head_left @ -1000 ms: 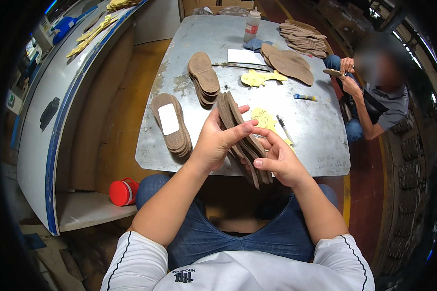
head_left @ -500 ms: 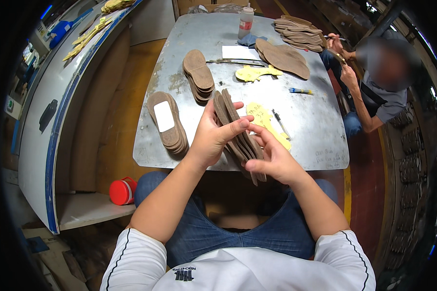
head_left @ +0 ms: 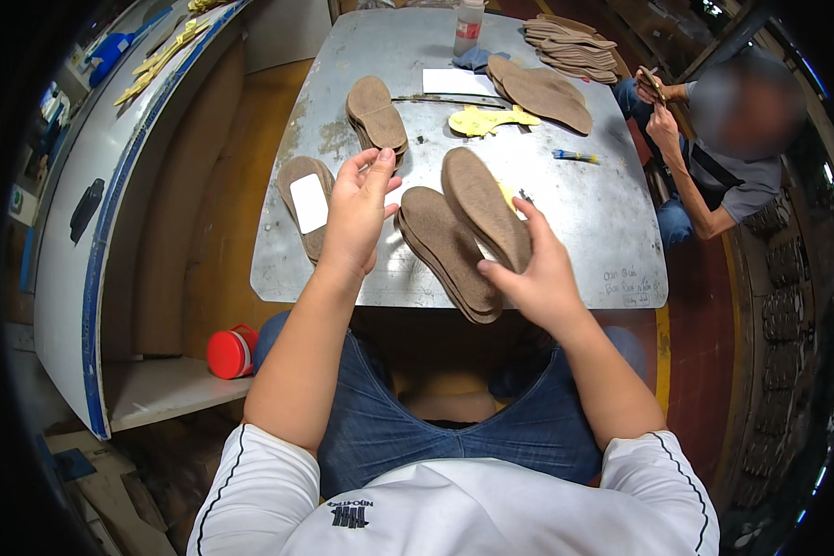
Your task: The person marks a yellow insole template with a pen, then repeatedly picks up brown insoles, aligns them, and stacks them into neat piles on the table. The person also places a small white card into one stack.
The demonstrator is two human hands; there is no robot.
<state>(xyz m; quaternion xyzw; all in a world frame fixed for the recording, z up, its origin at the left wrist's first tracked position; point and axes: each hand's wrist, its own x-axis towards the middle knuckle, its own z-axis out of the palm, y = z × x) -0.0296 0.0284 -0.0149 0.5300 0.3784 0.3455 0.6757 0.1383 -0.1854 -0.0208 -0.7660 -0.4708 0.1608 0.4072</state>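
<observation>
Brown shoe insoles are in front of me. My right hand (head_left: 537, 269) grips an insole (head_left: 480, 199) between thumb and fingers, tilted with its tip pointing away. Just left of it, a small stack of insoles (head_left: 435, 243) lies at the table's near edge, its heel end jutting over. My left hand (head_left: 366, 199) is raised with fingers apart and nothing in it, beside that stack. Past its fingertips stands another insole pile (head_left: 376, 113). To its left lies a pile (head_left: 296, 174) topped with a white card (head_left: 309, 203), partly covered by my hand.
On the metal table (head_left: 584, 269) lie a yellow template (head_left: 491, 120), white paper (head_left: 458, 82), a brush (head_left: 576, 156), larger brown pieces (head_left: 539, 94) and a stacked pile (head_left: 570, 51). A bottle (head_left: 468, 28) stands at the back. A person (head_left: 713, 176) works at the right.
The bundle of insoles held between both hands has separated: some lie on the table, one stays in my right hand. My left hand has let go and moved left.
</observation>
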